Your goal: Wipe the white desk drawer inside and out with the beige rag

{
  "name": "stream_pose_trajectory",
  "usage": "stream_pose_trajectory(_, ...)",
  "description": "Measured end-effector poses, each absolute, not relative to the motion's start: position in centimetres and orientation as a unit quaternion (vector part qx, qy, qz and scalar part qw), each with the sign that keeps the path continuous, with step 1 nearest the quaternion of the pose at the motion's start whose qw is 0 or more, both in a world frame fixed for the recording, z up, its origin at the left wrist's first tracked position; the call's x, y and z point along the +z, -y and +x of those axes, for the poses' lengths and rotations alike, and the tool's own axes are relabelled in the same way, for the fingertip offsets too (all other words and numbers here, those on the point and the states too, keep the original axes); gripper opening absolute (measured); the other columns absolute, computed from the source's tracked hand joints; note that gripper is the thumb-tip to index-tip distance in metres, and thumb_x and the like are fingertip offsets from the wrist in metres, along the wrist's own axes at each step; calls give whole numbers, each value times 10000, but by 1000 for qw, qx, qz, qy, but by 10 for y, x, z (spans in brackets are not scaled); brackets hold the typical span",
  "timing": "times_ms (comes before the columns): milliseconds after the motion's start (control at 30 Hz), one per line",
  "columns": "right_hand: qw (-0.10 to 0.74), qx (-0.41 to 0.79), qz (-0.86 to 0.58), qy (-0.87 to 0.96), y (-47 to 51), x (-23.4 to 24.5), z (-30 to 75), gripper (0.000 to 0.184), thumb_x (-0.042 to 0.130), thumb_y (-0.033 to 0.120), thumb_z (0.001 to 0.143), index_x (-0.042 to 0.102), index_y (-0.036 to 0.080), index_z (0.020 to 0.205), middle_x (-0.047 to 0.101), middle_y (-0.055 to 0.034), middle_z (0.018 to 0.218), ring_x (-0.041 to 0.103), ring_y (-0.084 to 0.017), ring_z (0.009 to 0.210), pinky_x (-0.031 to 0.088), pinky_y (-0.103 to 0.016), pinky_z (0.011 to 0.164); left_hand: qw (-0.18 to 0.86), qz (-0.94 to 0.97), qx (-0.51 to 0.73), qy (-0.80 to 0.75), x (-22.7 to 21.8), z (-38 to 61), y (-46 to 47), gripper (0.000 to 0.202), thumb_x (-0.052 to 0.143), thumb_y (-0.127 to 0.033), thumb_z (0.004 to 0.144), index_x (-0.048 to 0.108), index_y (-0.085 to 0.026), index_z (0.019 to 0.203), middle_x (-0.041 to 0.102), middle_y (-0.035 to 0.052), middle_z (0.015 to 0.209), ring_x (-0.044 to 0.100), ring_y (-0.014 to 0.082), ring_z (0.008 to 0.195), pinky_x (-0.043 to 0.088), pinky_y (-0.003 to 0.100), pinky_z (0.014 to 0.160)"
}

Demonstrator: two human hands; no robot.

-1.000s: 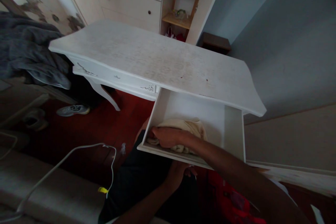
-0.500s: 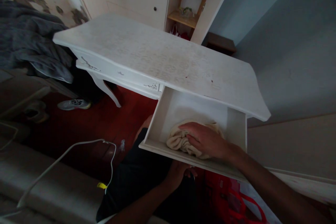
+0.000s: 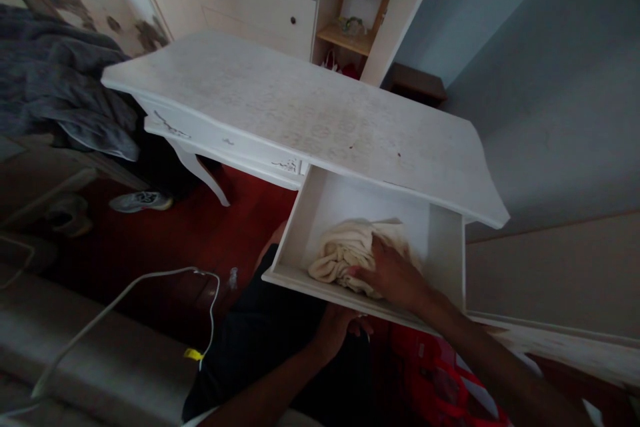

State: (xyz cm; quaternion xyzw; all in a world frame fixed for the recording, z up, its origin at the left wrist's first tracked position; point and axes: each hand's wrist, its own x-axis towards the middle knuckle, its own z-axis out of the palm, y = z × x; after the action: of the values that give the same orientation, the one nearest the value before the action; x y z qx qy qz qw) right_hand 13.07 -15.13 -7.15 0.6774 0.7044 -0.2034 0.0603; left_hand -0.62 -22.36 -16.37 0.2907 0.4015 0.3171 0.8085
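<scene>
A cream cloth (image 3: 345, 253) lies bunched in the open white drawer (image 3: 445, 247) of a white desk (image 3: 300, 113). My right hand (image 3: 393, 273) rests on the right part of the cloth, fingers pressed into it. My left hand (image 3: 340, 327) is below the drawer's front panel, against its underside; its fingers are curled, and whatever they hold is hidden.
A white cable (image 3: 125, 293) with a yellow tag crosses a pale cushion at lower left. Grey blankets (image 3: 60, 93) pile at left, with a sneaker (image 3: 143, 201) on the red floor. A red bag (image 3: 445, 387) sits below the drawer. Cabinets (image 3: 260, 0) stand behind.
My right hand has swept the cloth from the drawer's left side toward its middle and right. The left hand has stayed under the drawer front.
</scene>
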Motion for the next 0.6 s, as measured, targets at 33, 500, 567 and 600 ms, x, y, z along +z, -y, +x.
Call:
stream_pose_trajectory(33,47,-194,670,-715,148,-76,124,833,553,579,863,346,39,1462,433,-256,1447,438,-360,1332,371,-447,1062,807,295,318,-402,-164,-6,224,343,521,-487,658,548,-150,710,616,58,540,525,134,490,375,247,532)
stream_pose_trajectory(500,60,-393,397,-827,62,-91,34,610,716,340,695,567,110,1239,645,-154,1194,627,-294,1035,481,-376,899,811,286,320,-397,-156,-6,220,275,506,-435,592,538,-165,633,570,33,488,478,111,454,342,228,503)
stream_pose_trajectory(567,66,-450,380,-805,56,-99,35,634,713,297,689,547,93,1266,609,-158,1260,605,-277,1078,470,-359,936,812,283,318,-400,-154,-6,219,272,497,-437,577,525,-170,614,550,29,466,474,113,448,338,229,501)
stream_pose_trajectory(600,72,-470,377,-795,54,-103,36,639,710,280,686,543,88,1272,598,-159,1273,598,-274,1088,469,-358,942,811,282,319,-401,-153,-6,219,273,496,-440,573,520,-171,617,556,30,476,476,114,449,341,230,501)
